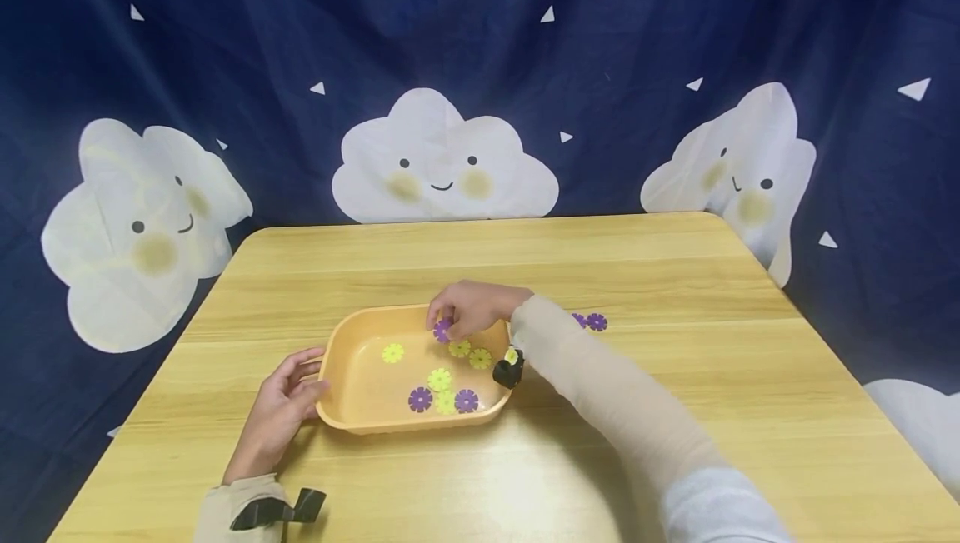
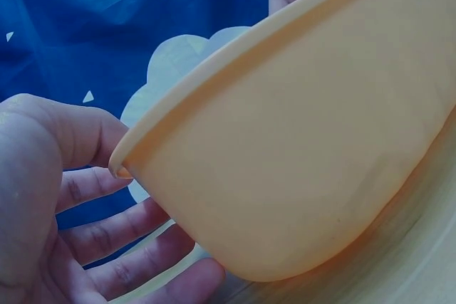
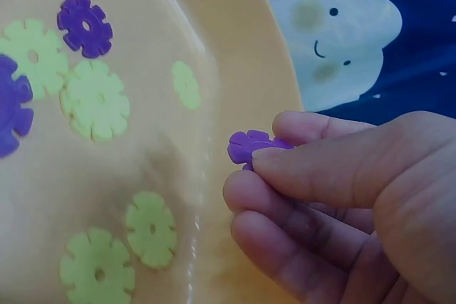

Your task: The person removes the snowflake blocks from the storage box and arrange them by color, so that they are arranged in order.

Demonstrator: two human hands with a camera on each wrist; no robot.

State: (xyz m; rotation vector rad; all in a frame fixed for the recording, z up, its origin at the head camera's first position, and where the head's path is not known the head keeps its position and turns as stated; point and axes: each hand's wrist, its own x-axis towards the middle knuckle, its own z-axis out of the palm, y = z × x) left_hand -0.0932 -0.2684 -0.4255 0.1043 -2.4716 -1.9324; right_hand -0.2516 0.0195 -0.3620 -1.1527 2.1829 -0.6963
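An orange plastic basin sits on the table, holding several yellow snowflake discs and two purple ones. At its left end my left hand grips the rim, thumb over the edge and fingers along the outer wall. My right hand is over the basin's far side. Between thumb and fingers it pinches a purple snowflake disc, partly hidden by the thumb. Below that hand, yellow notched discs lie on the basin floor.
Two more purple discs lie on the wooden table right of the basin, one partly hidden by the right sleeve. Behind the table hangs a dark blue curtain with white clouds. A black strap is round the left wrist.
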